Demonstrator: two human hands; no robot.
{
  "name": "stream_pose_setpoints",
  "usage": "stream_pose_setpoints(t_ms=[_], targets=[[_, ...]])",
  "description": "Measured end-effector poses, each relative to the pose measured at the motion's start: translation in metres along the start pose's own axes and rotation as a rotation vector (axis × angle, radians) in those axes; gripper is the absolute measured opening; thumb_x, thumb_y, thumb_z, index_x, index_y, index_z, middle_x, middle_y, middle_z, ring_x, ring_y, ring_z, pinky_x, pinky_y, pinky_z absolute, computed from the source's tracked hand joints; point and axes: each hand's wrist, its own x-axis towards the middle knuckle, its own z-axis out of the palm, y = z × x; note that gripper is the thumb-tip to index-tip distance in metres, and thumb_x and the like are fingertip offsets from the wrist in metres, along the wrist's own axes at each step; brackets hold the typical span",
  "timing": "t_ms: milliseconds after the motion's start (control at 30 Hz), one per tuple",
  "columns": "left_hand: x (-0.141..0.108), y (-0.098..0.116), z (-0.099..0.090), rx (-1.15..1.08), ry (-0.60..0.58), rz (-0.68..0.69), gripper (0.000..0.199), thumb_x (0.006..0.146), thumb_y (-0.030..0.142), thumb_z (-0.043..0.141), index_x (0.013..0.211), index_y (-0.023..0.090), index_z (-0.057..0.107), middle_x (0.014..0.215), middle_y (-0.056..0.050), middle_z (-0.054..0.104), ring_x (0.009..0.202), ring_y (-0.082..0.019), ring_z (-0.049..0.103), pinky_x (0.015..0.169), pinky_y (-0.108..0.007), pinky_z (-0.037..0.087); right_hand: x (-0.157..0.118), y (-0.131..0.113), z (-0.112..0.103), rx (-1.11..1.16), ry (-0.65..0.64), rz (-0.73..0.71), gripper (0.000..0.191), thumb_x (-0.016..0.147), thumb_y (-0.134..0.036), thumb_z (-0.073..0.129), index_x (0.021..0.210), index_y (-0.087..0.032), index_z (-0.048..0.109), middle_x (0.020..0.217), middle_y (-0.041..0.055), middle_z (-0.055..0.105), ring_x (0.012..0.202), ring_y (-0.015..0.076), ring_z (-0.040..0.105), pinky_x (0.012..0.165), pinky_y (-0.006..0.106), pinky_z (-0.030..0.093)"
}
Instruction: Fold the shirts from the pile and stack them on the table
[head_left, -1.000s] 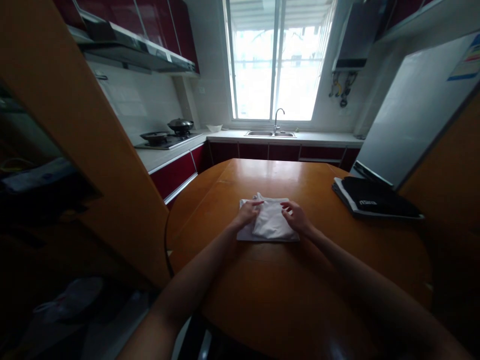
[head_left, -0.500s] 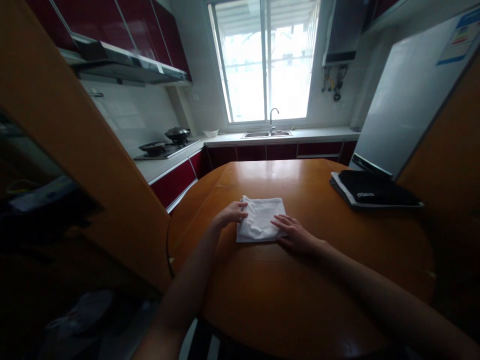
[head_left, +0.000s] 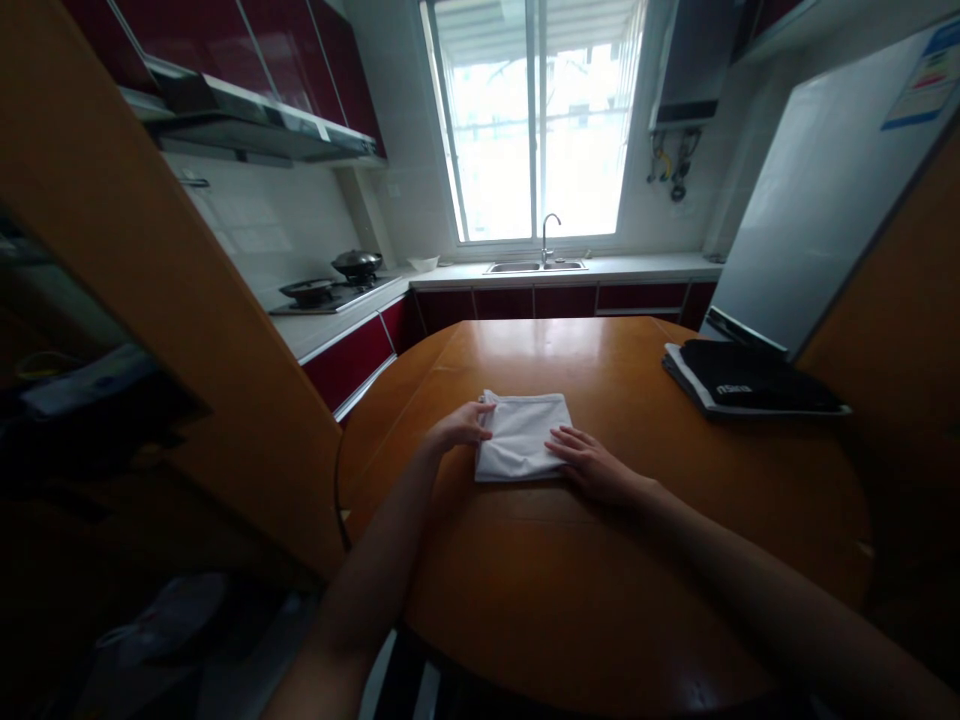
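A folded white garment (head_left: 523, 430) lies as a neat, roughly square bundle on the wooden table, with a few soft creases on top. My left hand (head_left: 463, 427) grips its left edge, the index finger towards the far corner and the thumb nearer me. Along the right edge, my right hand (head_left: 592, 465) rests with its fingers stretched out over the fabric. What kind of garment it is cannot be made out.
The round wooden table (head_left: 510, 560) fills the middle. A stack of folded dark and white clothes (head_left: 750, 378) lies at its right side, by the fridge (head_left: 799, 190). Behind are a counter with a sink (head_left: 536, 266) and a stove with pans (head_left: 356, 263).
The top of the white garment looks smoother, with fewer wrinkles near the front edge. My right hand has slid slightly right, towards the edge. My left hand stays in place.
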Motion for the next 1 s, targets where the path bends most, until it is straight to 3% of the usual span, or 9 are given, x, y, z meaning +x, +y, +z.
stream_pose_setpoints(t_ms=[133,200,333,400,533,633,800,900,1000], targets=[[0.005,-0.001,0.000,0.290,0.190,0.017,0.072,0.063,0.011,0.081,0.133,0.017,0.064,0.119,-0.011,0.066,0.104,-0.029,0.067,0.092,-0.037,0.055,-0.001,-0.006,-0.009,-0.031,-0.070,0.013,0.048,0.102,-0.042,0.045,0.146,-0.025,0.053,0.160,0.0114,0.037,0.151,0.0298,0.023,0.121,0.055,0.024],[0.009,0.003,0.006,0.324,0.271,0.015,0.064,0.073,0.013,0.073,0.135,0.017,0.062,0.138,-0.016,0.055,0.124,-0.034,0.057,0.107,-0.043,0.045,0.000,-0.011,-0.014,-0.048,-0.081,0.025,0.055,0.100,-0.048,0.047,0.150,-0.026,0.046,0.162,0.0114,0.032,0.152,0.0301,0.021,0.121,0.057,0.020],[0.018,0.014,0.034,0.454,0.367,0.216,0.051,0.096,0.020,0.047,0.147,0.017,0.049,0.159,-0.013,0.036,0.147,-0.026,0.034,0.122,-0.040,0.024,0.004,-0.023,-0.017,-0.081,-0.058,-0.009,0.063,0.101,-0.050,0.045,0.157,-0.024,0.033,0.165,0.0112,0.024,0.153,0.0273,0.017,0.123,0.055,0.015],[0.022,0.013,0.049,0.584,0.329,0.286,0.051,0.101,0.030,0.040,0.149,0.015,0.046,0.161,-0.013,0.034,0.150,-0.027,0.026,0.124,-0.045,0.017,0.004,-0.028,-0.015,-0.090,-0.102,-0.031,0.064,0.101,-0.052,0.043,0.158,-0.024,0.031,0.165,0.0109,0.020,0.154,0.0271,0.012,0.124,0.053,0.013],[0.028,0.002,0.060,0.698,0.196,0.124,0.065,0.102,0.053,0.030,0.156,0.017,0.032,0.166,-0.016,0.017,0.154,-0.034,0.011,0.119,-0.064,0.011,0.002,-0.032,-0.010,-0.085,-0.220,-0.024,0.069,0.100,-0.058,0.041,0.158,-0.025,0.029,0.165,0.0122,0.018,0.154,0.0277,0.011,0.124,0.053,0.007],[0.029,-0.002,0.057,0.708,0.165,0.108,0.068,0.102,0.056,0.025,0.158,0.019,0.027,0.167,-0.015,0.013,0.154,-0.033,0.007,0.119,-0.065,0.008,0.003,-0.034,-0.013,-0.088,-0.225,-0.033,0.070,0.099,-0.058,0.043,0.159,-0.025,0.027,0.165,0.0124,0.018,0.154,0.0273,0.011,0.124,0.054,0.004],[0.030,0.001,0.056,0.736,0.265,0.131,0.066,0.102,0.055,0.022,0.158,0.020,0.029,0.167,-0.013,0.016,0.154,-0.032,0.008,0.119,-0.064,0.010,0.005,-0.052,-0.016,-0.076,-0.209,-0.092,0.073,0.101,-0.059,0.038,0.160,-0.020,0.024,0.166,0.0137,0.015,0.154,0.0256,0.006,0.124,0.052,0.001],[0.030,0.000,0.056,0.726,0.218,0.089,0.068,0.102,0.057,0.023,0.158,0.020,0.028,0.167,-0.014,0.017,0.154,-0.033,0.006,0.118,-0.066,0.010,0.005,-0.062,-0.011,-0.046,-0.264,-0.120,0.076,0.099,-0.063,0.037,0.159,-0.018,0.026,0.166,0.0149,0.016,0.154,0.0271,0.009,0.124,0.052,0.001],[0.028,0.001,0.054,0.718,0.207,0.085,0.066,0.101,0.056,0.027,0.157,0.021,0.031,0.166,-0.014,0.018,0.154,-0.034,0.006,0.118,-0.067,0.008,0.005,-0.068,-0.007,-0.032,-0.236,-0.142,0.073,0.100,-0.061,0.039,0.159,-0.020,0.027,0.166,0.0134,0.017,0.154,0.0263,0.011,0.125,0.051,0.001]])
